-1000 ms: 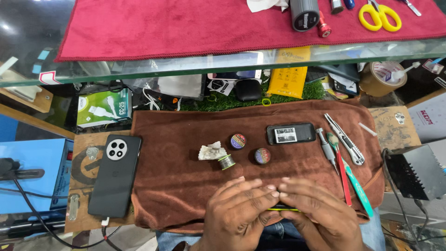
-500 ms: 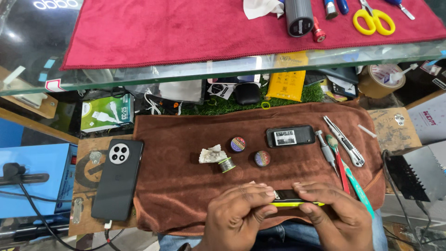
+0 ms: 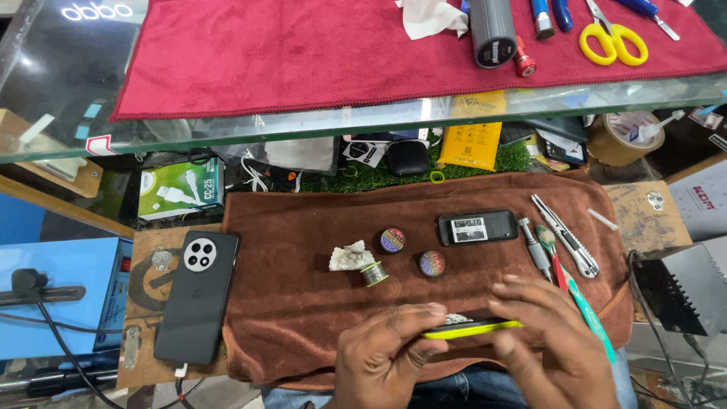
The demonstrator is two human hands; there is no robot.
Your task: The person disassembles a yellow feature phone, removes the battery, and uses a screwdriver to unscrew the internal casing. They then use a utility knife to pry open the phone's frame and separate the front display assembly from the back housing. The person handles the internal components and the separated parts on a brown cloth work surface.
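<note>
The yellow-edged phone (image 3: 473, 327) lies flat between our two hands, low over the near edge of the brown cloth (image 3: 303, 303) on the desk. Our left hand (image 3: 386, 360) grips its left end, fingers curled on it; our right hand (image 3: 549, 341) closes fingers over its right end. Beyond the phone sit two small round tins (image 3: 432, 263), a solder spool (image 3: 373, 273) and a black battery (image 3: 477, 227). Left of the phone, off the cloth, a black smartphone (image 3: 197, 295) lies face down.
</note>
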